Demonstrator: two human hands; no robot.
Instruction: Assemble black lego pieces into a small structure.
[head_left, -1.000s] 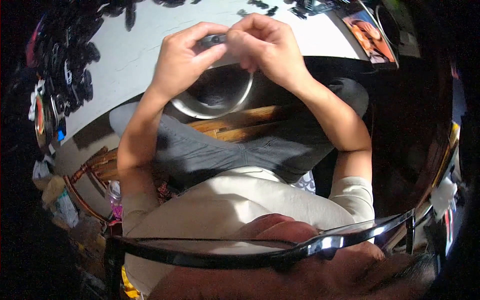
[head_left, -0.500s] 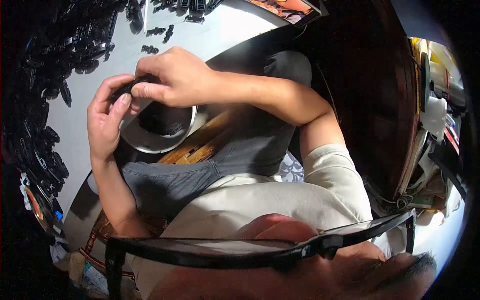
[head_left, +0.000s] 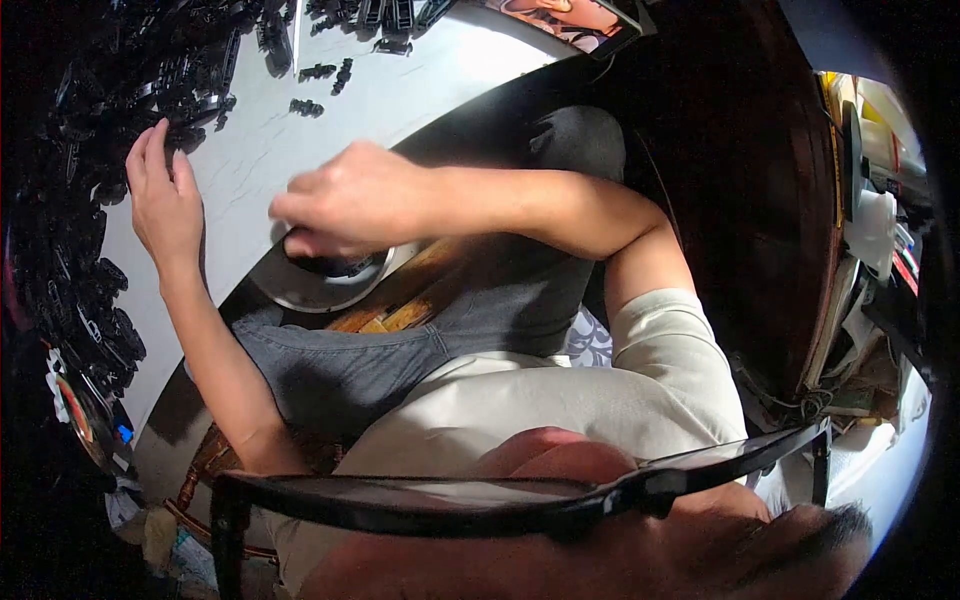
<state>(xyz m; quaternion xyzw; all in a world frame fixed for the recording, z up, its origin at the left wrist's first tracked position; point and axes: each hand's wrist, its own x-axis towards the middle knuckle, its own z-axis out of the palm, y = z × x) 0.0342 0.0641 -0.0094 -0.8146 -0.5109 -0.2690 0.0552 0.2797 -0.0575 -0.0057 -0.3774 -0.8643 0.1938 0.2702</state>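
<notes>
My left hand point(head_left: 168, 215) reaches over the white table at the edge of a heap of black plastic parts point(head_left: 112, 325). Its fingers are stretched out and its fingertips meet the dark pieces; I see nothing held in it. Over a round, pale-rimmed container point(head_left: 325, 303) with dark contents hovers my right hand point(head_left: 355, 205), knuckles up and fingers bent. Motion smears those fingers, and anything between them is hidden. The hand also covers much of the container's opening.
Small black parts point(head_left: 307, 107) lie apart on the white table point(head_left: 250, 165). A screen with a bright picture point(head_left: 570, 18) stands at the far edge. Wooden slats point(head_left: 400, 308) show beside the container, close to my grey-trousered legs point(head_left: 340, 365). Shelved clutter point(head_left: 870, 235) is at the right.
Both hands were together around a dark piece. My left hand has parted from it and moved left and away to the heap; my right hand has dropped lower over the container.
</notes>
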